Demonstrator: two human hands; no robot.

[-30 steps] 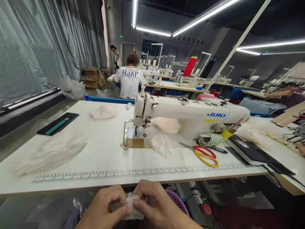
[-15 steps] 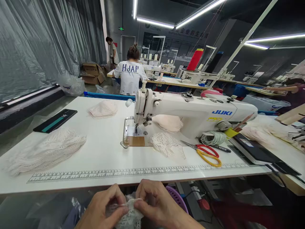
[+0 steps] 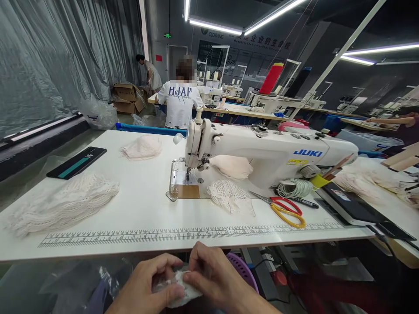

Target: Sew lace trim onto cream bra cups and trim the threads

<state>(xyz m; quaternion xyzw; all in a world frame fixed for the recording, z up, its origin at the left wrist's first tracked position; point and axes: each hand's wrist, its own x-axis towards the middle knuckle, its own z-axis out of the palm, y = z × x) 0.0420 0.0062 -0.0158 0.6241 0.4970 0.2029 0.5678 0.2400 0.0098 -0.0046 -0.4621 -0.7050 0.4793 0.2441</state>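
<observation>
Below the table's front edge, my left hand (image 3: pixel 149 285) and my right hand (image 3: pixel 214 274) pinch a small piece of white lace fabric (image 3: pixel 183 288) between them, fingers closed on it. In front stands a white JUKI sewing machine (image 3: pixel 262 152) on the white table (image 3: pixel 144 218). A white lace piece (image 3: pixel 231 196) lies by the needle plate, and a pale pink piece (image 3: pixel 232 165) sits under the machine arm. A pile of white lace pieces (image 3: pixel 65 200) rests at the left.
Red and yellow scissors (image 3: pixel 284 209) and a coil of white cord (image 3: pixel 293 188) lie right of the machine. A dark phone (image 3: pixel 77 162) and a pink fabric piece (image 3: pixel 142 146) are at the far left. A purple basket (image 3: pixel 242 272) sits under the table. Two people work behind.
My hands have kept working the small lace piece, folding it flatter between the fingers. The view has shifted slightly; the far person by the boxes has bent forward.
</observation>
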